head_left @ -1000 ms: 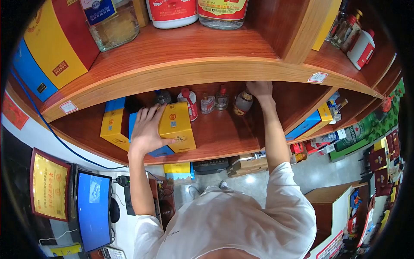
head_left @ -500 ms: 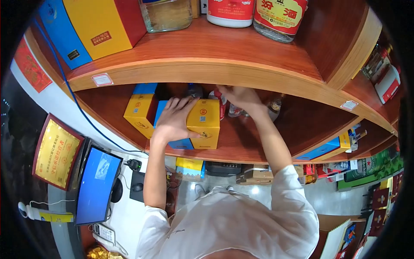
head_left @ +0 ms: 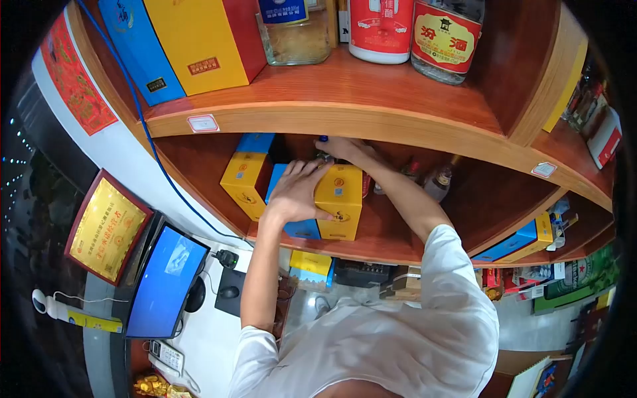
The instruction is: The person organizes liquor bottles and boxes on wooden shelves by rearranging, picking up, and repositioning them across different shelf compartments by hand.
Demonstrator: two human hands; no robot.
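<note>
My left hand (head_left: 296, 192) lies spread over the front and top of a yellow and blue box (head_left: 340, 202) on the lower shelf, thumb on its yellow face. Behind that box, my right hand (head_left: 342, 148) reaches in at a blue-capped bottle (head_left: 324, 139), its fingers closed around the bottle's neck. A second yellow and blue box (head_left: 244, 178) stands to the left. Right of my right forearm, a small bottle (head_left: 438, 181) with a dark label stands on the shelf. Other small bottles are partly hidden by the forearm.
The upper shelf (head_left: 312, 89) holds large boxes (head_left: 199, 46), a red and white bottle (head_left: 379, 33) and a clear bottle (head_left: 446, 43). A blue cable (head_left: 156, 159) hangs at the left. Below are a monitor (head_left: 167, 282), a mouse (head_left: 229, 292) and a phone (head_left: 167, 356).
My right hand has moved left along the shelf, from the dark-labelled bottle past the red-capped ones to the blue-capped bottle. My left hand stays on the box. The camera view has shifted left.
</note>
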